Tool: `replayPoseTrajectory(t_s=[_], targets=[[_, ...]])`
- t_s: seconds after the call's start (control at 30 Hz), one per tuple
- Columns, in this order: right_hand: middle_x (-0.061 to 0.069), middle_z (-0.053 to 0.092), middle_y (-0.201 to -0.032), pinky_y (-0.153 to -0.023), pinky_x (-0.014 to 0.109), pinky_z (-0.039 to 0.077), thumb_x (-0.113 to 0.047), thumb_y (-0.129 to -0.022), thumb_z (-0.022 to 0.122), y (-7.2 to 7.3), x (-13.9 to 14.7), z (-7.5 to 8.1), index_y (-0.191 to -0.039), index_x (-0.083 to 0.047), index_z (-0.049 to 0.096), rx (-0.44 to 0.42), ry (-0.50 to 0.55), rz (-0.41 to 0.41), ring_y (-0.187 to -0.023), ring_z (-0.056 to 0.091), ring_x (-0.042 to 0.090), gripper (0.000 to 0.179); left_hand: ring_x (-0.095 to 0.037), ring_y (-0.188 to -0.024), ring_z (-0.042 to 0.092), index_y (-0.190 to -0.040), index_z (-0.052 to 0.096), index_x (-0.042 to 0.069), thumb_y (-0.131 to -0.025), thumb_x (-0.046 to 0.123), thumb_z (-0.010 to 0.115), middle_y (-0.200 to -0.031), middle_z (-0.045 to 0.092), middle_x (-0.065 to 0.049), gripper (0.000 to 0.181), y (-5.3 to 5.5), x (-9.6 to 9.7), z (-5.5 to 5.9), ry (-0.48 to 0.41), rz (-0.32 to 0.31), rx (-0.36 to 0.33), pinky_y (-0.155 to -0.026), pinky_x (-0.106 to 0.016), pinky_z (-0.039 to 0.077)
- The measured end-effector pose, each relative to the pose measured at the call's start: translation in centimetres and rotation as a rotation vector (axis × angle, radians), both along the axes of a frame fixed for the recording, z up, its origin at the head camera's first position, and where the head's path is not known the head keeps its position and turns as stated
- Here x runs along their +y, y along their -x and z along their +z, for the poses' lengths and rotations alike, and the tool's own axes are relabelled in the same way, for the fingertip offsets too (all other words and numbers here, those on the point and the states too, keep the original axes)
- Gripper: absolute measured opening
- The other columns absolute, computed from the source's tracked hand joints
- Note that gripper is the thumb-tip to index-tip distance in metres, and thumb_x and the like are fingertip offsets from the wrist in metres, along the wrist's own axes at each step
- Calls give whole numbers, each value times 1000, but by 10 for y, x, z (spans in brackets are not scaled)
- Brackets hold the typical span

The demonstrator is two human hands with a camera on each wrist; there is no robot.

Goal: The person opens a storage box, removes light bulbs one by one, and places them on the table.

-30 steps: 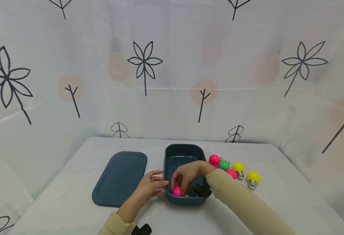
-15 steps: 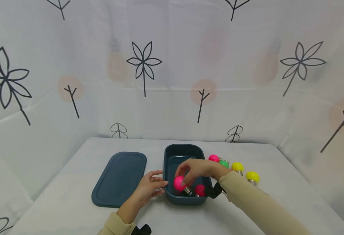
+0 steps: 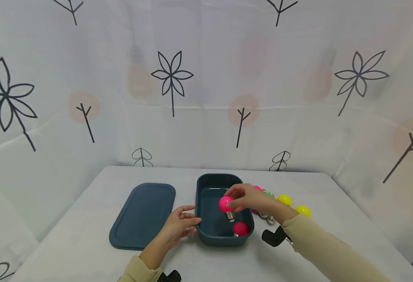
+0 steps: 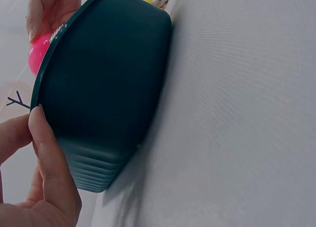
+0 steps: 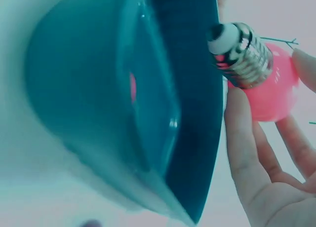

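A dark teal plastic box (image 3: 224, 242) sits on the white table. My right hand (image 3: 254, 199) pinches a pink light bulb (image 3: 225, 203) above the box's opening, its silver screw base pointing down. In the right wrist view the pink bulb (image 5: 274, 89) lies between thumb and fingers, close by the box's rim. A second, darker pink bulb (image 3: 240, 228) rests inside the box at the near right corner. My left hand (image 3: 178, 223) touches the box's left side with loosely extended fingers. The left wrist view shows a fingertip right at the rim of the box (image 4: 108, 74).
A flat teal lid (image 3: 144, 213) lies left of the box. To the right are several loose bulbs, among them a yellow bulb (image 3: 284, 199), another yellow bulb (image 3: 303, 211) and a green one (image 3: 269, 194), partly hidden by my right arm. A patterned white curtain (image 3: 206, 129) hangs behind.
My right hand has lifted the pink bulb from the near end of the box, moving up and rightward. The darker pink bulb came into view. My left hand stays at the box.
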State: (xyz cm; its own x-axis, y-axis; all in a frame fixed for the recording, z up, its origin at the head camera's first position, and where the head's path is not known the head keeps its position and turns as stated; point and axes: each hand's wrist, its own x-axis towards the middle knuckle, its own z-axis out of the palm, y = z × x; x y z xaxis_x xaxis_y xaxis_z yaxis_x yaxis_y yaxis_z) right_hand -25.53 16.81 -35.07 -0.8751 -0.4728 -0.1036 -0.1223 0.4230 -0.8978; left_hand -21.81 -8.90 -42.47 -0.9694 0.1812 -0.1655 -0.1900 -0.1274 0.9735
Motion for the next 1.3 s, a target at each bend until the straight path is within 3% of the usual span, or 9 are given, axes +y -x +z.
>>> replayPoseTrajectory(t_s=[0.2,0.43,0.7,0.97,1.3], targets=[[13,55,-102,-75,37,55,-21,-79,75,-7,14,4,-114,-3,58,53,15,-102,-85,61,24,43,-14,-75,62,-131,41,-2,-81,5,72,-95,53,-7,59,-1,-1,1,-7,-3,1,-65,-28,56],[13,56,-101,-77,43,54,-25,-80,74,-12,32,4,-116,-3,57,106,7,-171,-81,64,22,45,-14,-75,62,-131,41,-3,-81,4,72,-94,53,-7,60,-1,-1,1,-5,0,-3,-65,-28,56],[13,54,-105,-80,45,52,-33,-81,72,-22,53,4,-118,-6,56,126,-35,-281,-82,65,30,48,-14,-75,61,-131,41,-3,-80,4,72,-94,53,-7,60,-2,0,2,-1,2,-3,-65,-28,55],[12,56,-104,-53,33,48,-36,-81,71,-32,76,-3,-118,-5,56,180,-116,-386,-83,59,27,50,-14,-76,61,-131,41,-3,-81,4,72,-95,53,-7,59,-3,-1,2,-1,-2,-2,-65,-27,55],[9,61,-96,-68,36,53,-31,-83,71,-42,106,-21,-115,1,57,214,-165,-413,-80,59,22,48,-13,-74,61,-130,43,-2,-80,5,72,-94,54,-7,58,-3,1,1,13,7,9,-65,-28,55]])
